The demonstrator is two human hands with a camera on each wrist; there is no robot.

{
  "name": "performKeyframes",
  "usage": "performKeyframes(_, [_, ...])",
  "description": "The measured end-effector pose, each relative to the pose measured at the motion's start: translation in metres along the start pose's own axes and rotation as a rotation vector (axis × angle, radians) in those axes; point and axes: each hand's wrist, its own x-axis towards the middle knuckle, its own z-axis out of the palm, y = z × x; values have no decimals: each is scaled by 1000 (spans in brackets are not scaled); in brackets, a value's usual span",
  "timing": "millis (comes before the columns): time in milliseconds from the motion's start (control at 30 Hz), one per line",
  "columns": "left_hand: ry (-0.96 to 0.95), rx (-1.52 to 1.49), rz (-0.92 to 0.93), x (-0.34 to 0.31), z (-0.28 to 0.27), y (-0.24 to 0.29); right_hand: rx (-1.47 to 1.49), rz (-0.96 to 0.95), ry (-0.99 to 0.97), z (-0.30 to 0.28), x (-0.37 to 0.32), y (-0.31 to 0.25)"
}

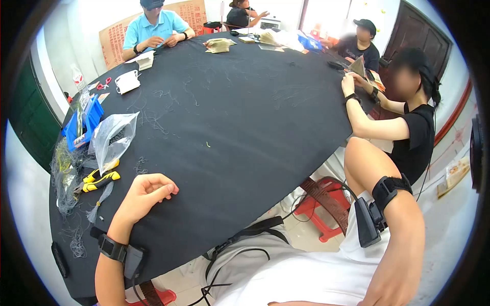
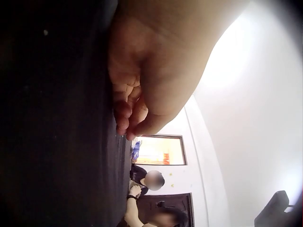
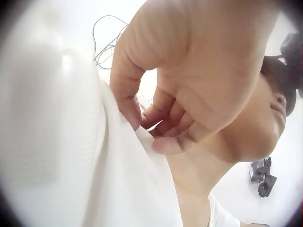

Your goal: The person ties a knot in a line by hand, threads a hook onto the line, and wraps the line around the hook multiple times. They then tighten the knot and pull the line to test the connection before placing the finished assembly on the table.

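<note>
My left hand (image 1: 148, 196) rests on the black tablecloth (image 1: 245, 137) with its fingers loosely curled. In the left wrist view, the thumb tip lies close to the fingertips (image 2: 124, 124), and no object shows between them. My right hand (image 1: 395, 280) is drawn back to my chest at the lower edge of the head view. Seen from the right wrist, its thumb and fingers pinch the neckline of my white shirt (image 3: 137, 175), just below the chin. Black camera straps circle both wrists.
Left of my left hand lie yellow-handled pliers (image 1: 102, 181), a clear plastic bag (image 1: 113, 140), a blue bin (image 1: 89, 120) and tangled threads (image 1: 64, 173). Several people sit around the table. A red stool (image 1: 326, 204) stands beside my knee, and cables hang near my lap.
</note>
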Motion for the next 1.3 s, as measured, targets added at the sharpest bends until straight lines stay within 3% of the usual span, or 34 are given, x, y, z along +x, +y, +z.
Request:
performKeyframes(167, [-7, 24, 5, 0, -1, -1, -153, -99, -91, -17, 0, 8])
performKeyframes(267, [-11, 21, -5, 0, 0, 0, 77, -14, 61, -3, -5, 14])
performKeyframes(467, [-12, 11, -13, 0, -1, 1, 118, -68, -193, -8, -14, 25])
performKeyframes(667, [-19, -19, -2, 1, -1, -1, -22, -229, 177, -5, -8, 36])
performKeyframes(867, [-29, -28, 33, -3, 4, -1, 313, -91, -139, -4, -17, 36])
performKeyframes(967, [-54, 5, 20, -9, 9, 6, 195, -90, -98, -4, -16, 32])
performKeyframes(1100, [-98, 134, 148, -20, 14, 30, 203, -65, 121, 6, -19, 27])
performKeyframes(1167, [-274, 241, 282, -30, 17, 55, 206, -56, 230, 9, -20, 27])
performKeyframes(1300, [-746, 128, 471, -51, 50, 94, 194, 74, -222, -29, -28, 44])
